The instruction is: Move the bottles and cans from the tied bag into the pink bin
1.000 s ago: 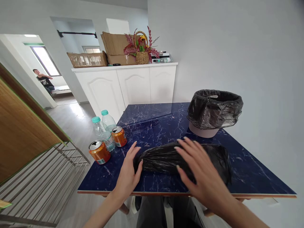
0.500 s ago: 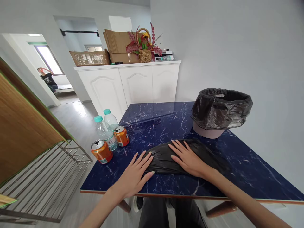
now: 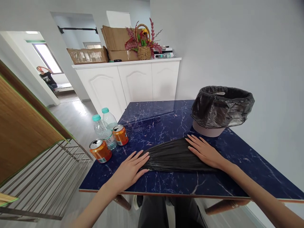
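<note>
1. Locate blk plastic bag (image 3: 169, 155) near front edge of worktop (image 3: 147, 131), lying flat betw. L hand (image 3: 129, 171) and R hand (image 3: 206, 152).
2. Note hand state: L open, palm down, fingers spread over narrow, gathered end; R likewise open, flat over wider end. Nothing gripped.
3. Treat as v. light, limp, thin film (est.); prob. slippery, liable to tear if overstretched.
4. Take hold at narrow end, approx. where pleats converge; steady wide end w/ flat palm.
5. Surface: dk blue, marble-patterned, glossy. Carries lined bin (image 3: 215, 112) at R, 2 orange cans (image 3: 101, 152) and 2 bottles (image 3: 109, 119) at L.
6. Room: white cabinet (image 3: 135, 82) beyond, w/ cardboard boxes (image 3: 87, 56) and flower basket (image 3: 144, 53) on top; metal rack (image 3: 47, 180) at L; person (image 3: 48, 79) visible thru doorway.
</note>
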### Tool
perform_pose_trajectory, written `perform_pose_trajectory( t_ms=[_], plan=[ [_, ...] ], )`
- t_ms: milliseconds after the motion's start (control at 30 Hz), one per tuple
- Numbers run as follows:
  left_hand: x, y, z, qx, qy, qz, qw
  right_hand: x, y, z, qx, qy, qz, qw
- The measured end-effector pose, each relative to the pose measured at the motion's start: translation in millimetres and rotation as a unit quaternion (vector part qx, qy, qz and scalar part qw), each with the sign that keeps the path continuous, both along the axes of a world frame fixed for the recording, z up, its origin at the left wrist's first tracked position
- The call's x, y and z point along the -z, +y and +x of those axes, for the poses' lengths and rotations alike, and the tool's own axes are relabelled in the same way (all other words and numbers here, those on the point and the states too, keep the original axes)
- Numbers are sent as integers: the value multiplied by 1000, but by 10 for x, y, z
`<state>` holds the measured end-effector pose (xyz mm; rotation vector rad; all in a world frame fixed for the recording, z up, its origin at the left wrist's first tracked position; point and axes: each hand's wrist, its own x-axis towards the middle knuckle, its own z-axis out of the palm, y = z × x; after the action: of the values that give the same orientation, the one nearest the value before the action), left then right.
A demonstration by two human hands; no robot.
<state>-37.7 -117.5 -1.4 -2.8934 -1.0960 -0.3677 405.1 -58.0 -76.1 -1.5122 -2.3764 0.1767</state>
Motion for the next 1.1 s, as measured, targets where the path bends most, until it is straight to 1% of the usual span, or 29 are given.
perform_pose_trajectory(
  t_ms=[133, 200, 300, 400, 500, 600, 633, 667, 700, 733, 767, 800, 867, 900, 933, 967, 1000, 1033, 1100],
  plan=[
    [-111, 70, -159, 53, 20, 41, 998, -15, 1, -18, 3, 2, 1, 1000],
    [-156, 79, -202, 64, 35, 48, 996, -27, 2, -23, 3, 1, -1, 1000],
    [-210, 77, -195, 54, 48, 53, 996, -43, 7, -28, 6, 0, -8, 1000],
    [-302, 50, -137, 33, 31, 69, 997, -78, -22, -49, 5, 14, -26, 1000],
    [-483, -21, -90, 10, 5, 121, 993, -193, -181, -117, 8, 54, -26, 998],
    [-718, -115, -48, -5, -18, 183, 983, -427, -522, -272, 0, 160, -10, 987],
    [-795, -143, -21, -10, -27, 200, 979, -516, -657, -349, -8, 217, -26, 976],
    [-868, -167, 19, -15, -36, 215, 976, -598, -787, -440, -14, 285, -59, 957],
    [-934, -185, 74, -19, -46, 230, 972, -664, -903, -544, -22, 357, -92, 929],
    [-994, -198, 146, -20, -56, 244, 968, -707, -998, -659, -36, 422, -133, 896],
    [-1048, -206, 233, -17, -66, 257, 964, -722, -1066, -779, -58, 484, -168, 857],
    [-1096, -209, 334, -9, -76, 267, 961, -711, -1109, -899, -78, 550, -179, 812],
    [-1173, -209, 565, 14, -94, 274, 957, -632, -1135, -1105, -97, 627, -238, 736],
    [-1201, -207, 688, 27, -101, 271, 957, -583, -1133, -1177, -99, 644, -270, 709],
    [-1222, -203, 811, 39, -105, 264, 958, -542, -1131, -1222, -100, 652, -297, 690],
    [-1234, -196, 933, 51, -106, 255, 960, -518, -1132, -1237, -99, 657, -310, 680],
    [-1239, -188, 1053, 65, -104, 246, 961, -515, -1140, -1226, -99, 662, -308, 676],
    [-1236, -176, 1169, 81, -101, 238, 963, -536, -1154, -1192, -100, 665, -296, 679],
    [-1213, -142, 1388, 117, -96, 217, 964, -636, -1188, -1087, -94, 655, -262, 702]
  ],
)
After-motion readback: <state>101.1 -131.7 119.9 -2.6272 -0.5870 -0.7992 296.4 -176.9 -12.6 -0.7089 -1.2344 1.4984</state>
